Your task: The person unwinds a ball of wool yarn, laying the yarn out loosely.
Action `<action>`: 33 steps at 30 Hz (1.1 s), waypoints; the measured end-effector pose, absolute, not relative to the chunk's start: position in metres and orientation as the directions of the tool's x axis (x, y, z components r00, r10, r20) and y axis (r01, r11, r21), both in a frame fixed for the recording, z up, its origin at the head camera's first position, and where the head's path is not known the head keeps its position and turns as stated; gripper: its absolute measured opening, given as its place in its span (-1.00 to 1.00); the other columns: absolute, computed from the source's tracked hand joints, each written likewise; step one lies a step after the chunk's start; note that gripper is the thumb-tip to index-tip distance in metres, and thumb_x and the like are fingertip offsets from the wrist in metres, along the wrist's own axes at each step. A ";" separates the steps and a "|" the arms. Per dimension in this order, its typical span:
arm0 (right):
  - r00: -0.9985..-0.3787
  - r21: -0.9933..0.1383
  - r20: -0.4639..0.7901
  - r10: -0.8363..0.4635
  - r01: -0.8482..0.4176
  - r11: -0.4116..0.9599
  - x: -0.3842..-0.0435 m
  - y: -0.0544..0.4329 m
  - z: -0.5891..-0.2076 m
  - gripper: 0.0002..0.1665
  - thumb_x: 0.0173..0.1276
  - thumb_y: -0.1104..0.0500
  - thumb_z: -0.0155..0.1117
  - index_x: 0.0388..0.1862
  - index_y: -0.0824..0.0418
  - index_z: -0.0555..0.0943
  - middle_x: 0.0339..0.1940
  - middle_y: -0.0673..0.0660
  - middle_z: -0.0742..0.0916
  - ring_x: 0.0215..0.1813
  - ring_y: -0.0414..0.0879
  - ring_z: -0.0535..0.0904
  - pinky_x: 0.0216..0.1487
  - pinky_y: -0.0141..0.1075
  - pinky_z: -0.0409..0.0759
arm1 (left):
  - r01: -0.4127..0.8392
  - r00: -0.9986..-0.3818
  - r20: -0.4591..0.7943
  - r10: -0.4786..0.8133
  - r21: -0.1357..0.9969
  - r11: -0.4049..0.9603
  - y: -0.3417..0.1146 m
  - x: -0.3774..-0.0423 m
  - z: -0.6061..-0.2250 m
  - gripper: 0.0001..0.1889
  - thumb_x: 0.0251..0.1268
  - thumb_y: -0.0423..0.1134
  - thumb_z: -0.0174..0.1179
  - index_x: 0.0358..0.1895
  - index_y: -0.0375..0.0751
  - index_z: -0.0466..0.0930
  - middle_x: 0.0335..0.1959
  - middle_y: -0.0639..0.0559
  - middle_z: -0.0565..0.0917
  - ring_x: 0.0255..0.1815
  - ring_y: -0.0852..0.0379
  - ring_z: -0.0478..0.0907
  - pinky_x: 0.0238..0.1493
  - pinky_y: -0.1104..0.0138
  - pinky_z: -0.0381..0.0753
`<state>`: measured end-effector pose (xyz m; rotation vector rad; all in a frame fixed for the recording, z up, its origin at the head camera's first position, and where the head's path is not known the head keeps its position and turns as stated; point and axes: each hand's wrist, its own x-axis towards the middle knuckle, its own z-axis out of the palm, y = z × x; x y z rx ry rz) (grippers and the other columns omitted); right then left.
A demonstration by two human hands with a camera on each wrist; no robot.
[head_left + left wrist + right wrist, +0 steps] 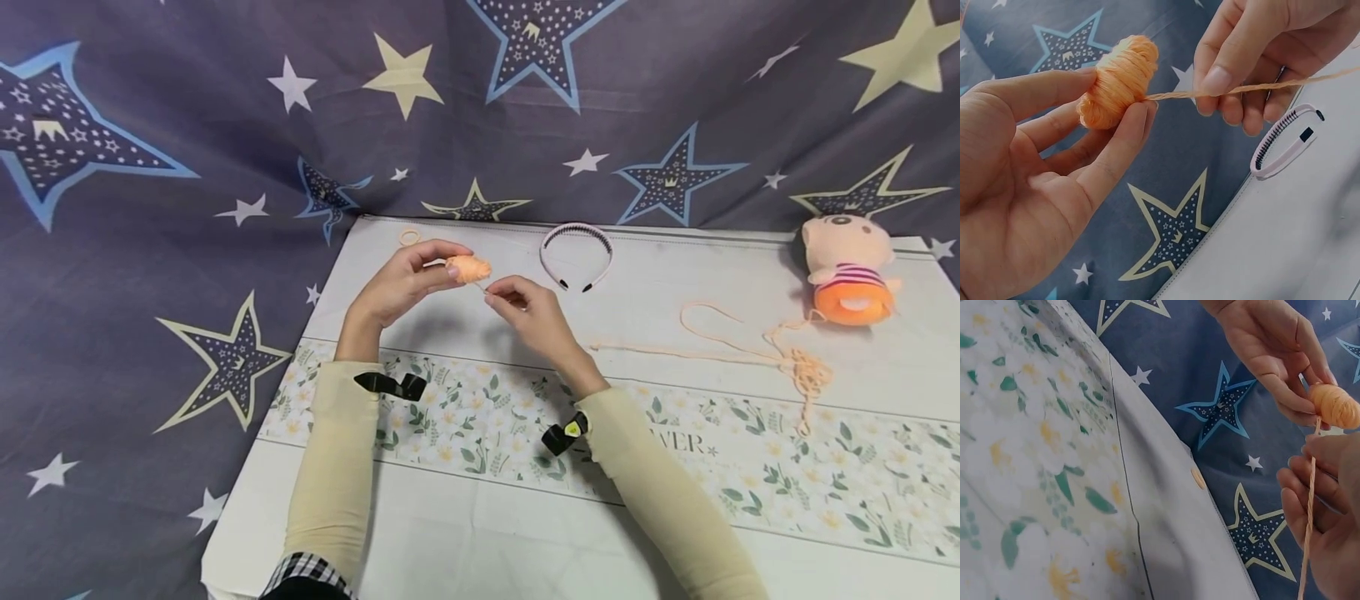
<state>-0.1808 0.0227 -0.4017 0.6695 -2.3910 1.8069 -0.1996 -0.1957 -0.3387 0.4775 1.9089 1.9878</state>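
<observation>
A small wound ball of orange yarn is held up off the table by my left hand, between its thumb and fingertips. From the ball a twisted yarn strand runs to my right hand, which pinches it between thumb and index finger a short way from the ball. Beyond that pinch, the strand trails on past the right hand's other loosely bent fingers, as the right wrist view shows. Both hands are above the back part of the table, left of the pale pink headband.
A tangle of loose orange yarn lies on the right of the table, with a strand stretching left from it. Behind it sits a plush toy. A small orange ring lies near the back edge. Star-patterned cloth hangs behind.
</observation>
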 end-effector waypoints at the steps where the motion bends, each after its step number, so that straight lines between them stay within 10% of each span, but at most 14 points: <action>1: -0.905 -0.899 0.312 -0.289 -0.379 0.217 -0.180 0.022 -0.401 -0.82 0.36 0.17 0.25 -0.15 0.24 0.65 -0.27 0.16 0.73 -0.24 -0.04 0.63 -0.20 -0.39 0.59 | -0.014 -0.884 0.004 0.468 0.999 -0.036 -0.196 -0.200 -0.339 -0.69 0.36 -0.41 0.11 0.14 -0.37 0.49 0.04 -0.09 0.57 0.06 0.07 0.56 0.17 0.27 0.57; 18: -0.939 -0.936 0.343 -0.028 -0.344 0.075 -0.169 0.070 -0.352 -0.81 0.36 0.33 0.20 -0.19 0.50 0.59 -0.33 0.37 0.68 -0.31 0.03 0.62 -0.24 -0.45 0.61 | 0.008 -0.908 -0.018 0.419 0.998 0.060 -0.204 -0.196 -0.342 -0.67 0.33 -0.36 0.17 0.14 -0.31 0.52 0.09 -0.08 0.50 0.02 0.06 0.55 0.08 0.32 0.60; 33: -0.911 -0.932 0.360 0.200 -0.361 0.036 -0.170 0.143 -0.371 -0.80 0.33 0.37 0.22 -0.23 0.57 0.56 -0.49 0.02 0.69 -0.41 -0.22 0.60 -0.30 -0.49 0.60 | -0.002 -0.900 -0.019 0.436 0.999 0.039 -0.206 -0.196 -0.336 -0.67 0.34 -0.36 0.15 0.15 -0.30 0.51 0.09 -0.08 0.47 0.02 0.07 0.55 0.11 0.33 0.60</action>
